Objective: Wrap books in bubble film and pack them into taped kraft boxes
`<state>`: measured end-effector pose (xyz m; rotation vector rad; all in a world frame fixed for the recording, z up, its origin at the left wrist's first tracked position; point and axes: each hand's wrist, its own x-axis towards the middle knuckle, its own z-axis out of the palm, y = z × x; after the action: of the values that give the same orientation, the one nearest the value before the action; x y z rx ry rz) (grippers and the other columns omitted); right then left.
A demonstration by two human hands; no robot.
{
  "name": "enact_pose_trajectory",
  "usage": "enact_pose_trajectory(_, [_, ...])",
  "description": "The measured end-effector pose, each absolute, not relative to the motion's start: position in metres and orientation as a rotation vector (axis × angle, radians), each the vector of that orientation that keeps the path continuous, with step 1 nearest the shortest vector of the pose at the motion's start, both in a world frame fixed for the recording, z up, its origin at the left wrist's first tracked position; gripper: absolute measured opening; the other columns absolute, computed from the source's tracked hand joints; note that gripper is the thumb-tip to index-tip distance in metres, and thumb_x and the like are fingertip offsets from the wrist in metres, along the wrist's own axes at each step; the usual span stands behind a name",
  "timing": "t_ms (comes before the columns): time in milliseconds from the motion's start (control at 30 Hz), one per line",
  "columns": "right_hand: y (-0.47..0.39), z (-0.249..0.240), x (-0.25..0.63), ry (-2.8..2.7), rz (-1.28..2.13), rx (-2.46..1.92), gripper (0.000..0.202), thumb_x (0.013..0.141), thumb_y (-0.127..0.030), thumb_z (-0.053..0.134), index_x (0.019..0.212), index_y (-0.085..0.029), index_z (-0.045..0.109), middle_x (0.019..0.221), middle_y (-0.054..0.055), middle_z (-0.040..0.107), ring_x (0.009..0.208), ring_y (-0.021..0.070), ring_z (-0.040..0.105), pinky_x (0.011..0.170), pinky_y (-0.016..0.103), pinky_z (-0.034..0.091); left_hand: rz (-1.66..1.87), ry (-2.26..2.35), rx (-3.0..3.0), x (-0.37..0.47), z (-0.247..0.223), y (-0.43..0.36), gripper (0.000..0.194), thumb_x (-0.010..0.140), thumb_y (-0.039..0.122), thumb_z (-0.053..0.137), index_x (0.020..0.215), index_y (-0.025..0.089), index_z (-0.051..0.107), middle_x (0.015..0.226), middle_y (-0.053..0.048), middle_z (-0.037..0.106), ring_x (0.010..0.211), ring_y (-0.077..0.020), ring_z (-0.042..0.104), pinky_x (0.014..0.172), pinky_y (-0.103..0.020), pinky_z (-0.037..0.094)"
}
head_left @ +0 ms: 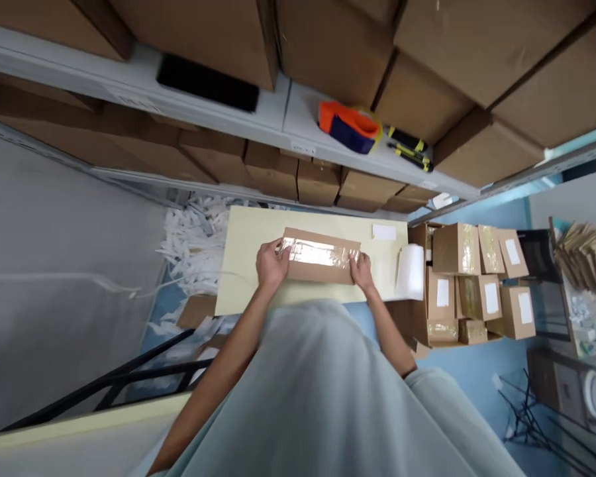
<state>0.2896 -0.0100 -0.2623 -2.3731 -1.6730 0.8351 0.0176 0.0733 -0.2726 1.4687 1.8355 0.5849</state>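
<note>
Between my two hands is a long cardboard box (322,273) with shiny clear tape along its top face. My left hand (272,263) grips its left end, thumb on the tape. Its right end is held by my right hand (361,271), thumb on top as well. The box is over a pale yellow table (243,252); whether it rests on the surface I cannot tell. A white label (384,232) lies at the table's back right, and a white roll (410,271) is at the right edge.
Taped, labelled boxes (469,291) fill a large carton to the right. Above the table, a shelf (305,109) carries cartons, an orange and blue tape dispenser (350,126), black-and-yellow cutters (410,147) and a black flat object (207,82). White paper scraps (193,242) are heaped at left.
</note>
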Motion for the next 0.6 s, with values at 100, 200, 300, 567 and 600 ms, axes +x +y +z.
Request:
enact_pose_trajectory(100, [-0.001, -0.261, 0.259, -1.508, 0.810, -2.311, 0.045, 0.116, -0.037, 0.042, 0.145, -0.012, 0.066, 0.135, 0.023, 0.068, 0.137, 0.0333, 0.061, 0.124, 0.051, 0.049, 0.645, 1.890, 1.530, -0.011, -0.266, 0.084, 0.042, 0.095, 0.028, 0.060, 0.131, 0.014, 0.077, 0.120, -0.019, 0.074, 0.118, -0.0384, 0.070, 0.117, -0.055, 0.053])
enact_pose_trajectory(200, [0.001, -0.252, 0.240, -1.501, 0.864, -2.161, 0.041, 0.115, -0.039, 0.044, 0.139, -0.014, 0.067, 0.135, 0.020, 0.065, 0.123, 0.0276, 0.068, 0.112, 0.041, 0.059, 0.771, 1.872, 1.575, -0.037, -0.265, 0.085, 0.046, 0.096, 0.028, 0.059, 0.137, 0.016, 0.074, 0.128, -0.019, 0.072, 0.125, -0.0395, 0.068, 0.119, -0.056, 0.052])
enact_pose_trajectory(300, [-0.005, -0.240, 0.231, -1.509, 0.890, -2.077, 0.041, 0.114, -0.040, 0.048, 0.146, -0.017, 0.062, 0.144, 0.019, 0.060, 0.111, 0.0225, 0.073, 0.101, 0.034, 0.064, 0.830, 1.843, 1.501, -0.053, -0.273, 0.080, 0.051, 0.094, 0.030, 0.063, 0.144, 0.018, 0.068, 0.140, -0.017, 0.068, 0.131, -0.0378, 0.067, 0.120, -0.054, 0.053])
enact_pose_trajectory(567, [-0.043, -0.264, 0.189, -1.433, 1.133, -2.035, 0.053, 0.104, -0.030, 0.060, 0.156, -0.021, 0.050, 0.158, 0.021, 0.056, 0.138, 0.0294, 0.069, 0.099, 0.040, 0.068, 0.800, 1.777, 1.113, -0.062, -0.316, 0.053, 0.071, 0.077, 0.023, 0.070, 0.146, 0.013, 0.057, 0.145, -0.021, 0.068, 0.144, -0.0366, 0.063, 0.128, -0.052, 0.049])
enact_pose_trajectory(600, [-0.049, -0.269, 0.184, -1.426, 1.149, -2.041, 0.055, 0.104, -0.031, 0.061, 0.156, -0.022, 0.050, 0.159, 0.021, 0.056, 0.140, 0.0298, 0.068, 0.102, 0.041, 0.068, 0.806, 1.765, 1.095, -0.064, -0.319, 0.050, 0.074, 0.075, 0.023, 0.070, 0.147, 0.014, 0.057, 0.145, -0.020, 0.068, 0.144, -0.0374, 0.063, 0.128, -0.053, 0.048])
